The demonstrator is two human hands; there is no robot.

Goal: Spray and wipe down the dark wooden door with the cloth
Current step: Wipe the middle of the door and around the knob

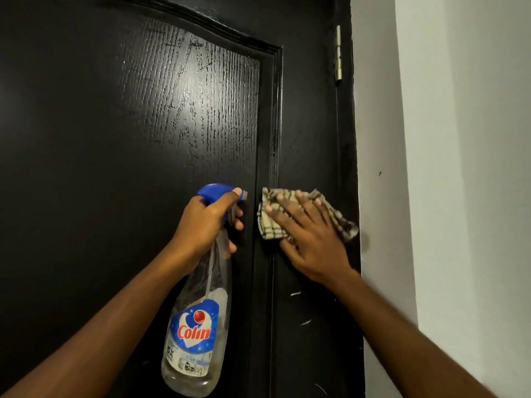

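Two surfaces in view: a dark door (pixel 115 124), glossy with raised grain and an arched panel moulding (pixel 275 110), and a pale wall (pixel 459 139) to its right. There is a brass hinge (pixel 338 53) at the door's upper right edge and pale scuffs (pixel 296 294) low on the stile.

Spray bottle (pixel 198 326): long axis near vertical, blue head up, nozzle (pixel 243 194) pointing right towards the cloth. The body is clear with a "Colin" label and a visible dip tube; I cannot tell the liquid level.

Left hand (pixel 207 225): grip closed round the bottle's neck and trigger.

Right hand (pixel 310 239): grip flat, fingers spread, pressing the folded checked cloth (pixel 270 222) against the stile just right of the moulding.
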